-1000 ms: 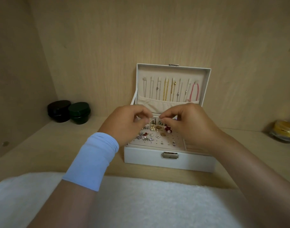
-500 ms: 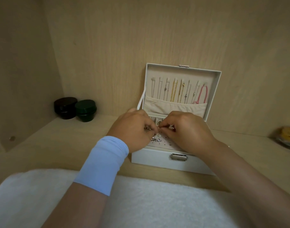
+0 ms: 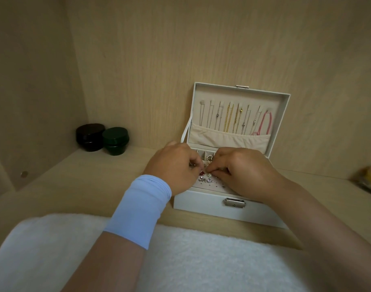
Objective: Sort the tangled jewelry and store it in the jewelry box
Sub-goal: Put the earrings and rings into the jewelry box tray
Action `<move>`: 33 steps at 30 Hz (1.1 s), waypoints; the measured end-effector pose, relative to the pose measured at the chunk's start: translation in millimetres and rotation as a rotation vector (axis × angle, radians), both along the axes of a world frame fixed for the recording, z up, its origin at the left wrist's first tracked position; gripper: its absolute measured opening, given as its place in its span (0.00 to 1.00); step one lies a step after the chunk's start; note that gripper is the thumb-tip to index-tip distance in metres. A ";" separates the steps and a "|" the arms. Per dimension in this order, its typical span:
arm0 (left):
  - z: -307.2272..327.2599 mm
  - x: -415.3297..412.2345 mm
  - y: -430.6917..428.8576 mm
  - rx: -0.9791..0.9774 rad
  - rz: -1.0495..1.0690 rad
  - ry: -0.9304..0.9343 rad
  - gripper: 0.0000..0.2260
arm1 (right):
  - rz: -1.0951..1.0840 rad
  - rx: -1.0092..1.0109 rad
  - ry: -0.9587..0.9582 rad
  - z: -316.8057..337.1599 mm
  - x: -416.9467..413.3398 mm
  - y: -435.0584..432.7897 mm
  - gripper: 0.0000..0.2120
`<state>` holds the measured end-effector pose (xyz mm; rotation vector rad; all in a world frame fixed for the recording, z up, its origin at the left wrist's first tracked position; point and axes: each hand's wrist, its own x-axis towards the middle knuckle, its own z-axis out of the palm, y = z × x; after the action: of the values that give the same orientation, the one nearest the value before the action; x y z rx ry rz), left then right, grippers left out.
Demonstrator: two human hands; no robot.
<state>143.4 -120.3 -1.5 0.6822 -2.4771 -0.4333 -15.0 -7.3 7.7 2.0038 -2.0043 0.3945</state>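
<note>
A white leatherette jewelry box (image 3: 201, 204) with a metal clasp stands open on a pale wood-grain shelf (image 3: 75, 186). Thin chains (image 3: 228, 119) hang in its beige velvet lid. Over its perforated tray of glittering studs (image 3: 205, 180), the left hand (image 3: 174, 165), above a blue elastic wristband (image 3: 142, 207), and the right hand (image 3: 241, 169) curl fingertips together; what they pinch cannot be made out. Left of the box sit round glossy black (image 3: 89, 137) and green (image 3: 115, 141) jars.

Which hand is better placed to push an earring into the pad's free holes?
Right hand, likely: it sits beside the free holes of the pad, while the left hand hangs over the earrings.
</note>
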 end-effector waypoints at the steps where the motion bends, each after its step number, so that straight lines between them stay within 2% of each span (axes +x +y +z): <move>1: 0.0 -0.4 -0.2 0.000 -0.001 0.005 0.07 | -0.015 0.015 -0.020 0.5 -0.4 -0.3 0.10; 4: -0.8 -1.7 -1.0 0.000 -0.008 0.021 0.06 | -0.046 -0.001 -0.143 3.5 -3.6 0.4 0.09; 9: -1.8 -3.3 1.1 -0.002 -0.032 0.005 0.06 | -0.061 0.060 -0.187 4.2 -4.2 1.6 0.08; 12: -1.8 -4.7 3.3 0.060 -0.051 0.077 0.06 | -0.060 -0.040 -0.393 18.7 -11.1 9.6 0.07; 15: 7.2 -15.8 18.1 0.105 -0.098 0.177 0.06 | -0.146 -0.148 -0.499 43.0 -35.8 37.6 0.06; 18: 22.8 -42.4 41.9 0.106 -0.157 0.168 0.07 | -0.265 -0.071 -0.501 53.2 -77.8 71.2 0.06; 22: 39.3 -93.4 72.5 0.097 -0.258 0.072 0.08 | -0.410 0.091 -0.416 44.6 -129.4 107.6 0.06; 25: 47.6 -136.3 91.9 -0.005 -0.302 -0.122 0.08 | -0.472 0.238 -0.379 26.0 -157.7 121.8 0.10; 29: 44.5 -184.9 111.4 -0.020 -0.343 -0.339 0.09 | -0.479 0.424 -0.449 10.9 -178.8 133.7 0.10; 31: 36.1 -201.6 116.6 -0.034 -0.349 -0.454 0.09 | -0.465 0.474 -0.495 7.2 -182.2 136.8 0.08; 33: 28.0 -212.1 117.1 -0.058 -0.336 -0.536 0.08 | -0.442 0.506 -0.542 1.9 -182.8 136.7 0.09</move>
<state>-68.7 -3.3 26.4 0.3888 -3.1198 -0.3272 -197.8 129.4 9.7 1.7304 -3.0606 0.3825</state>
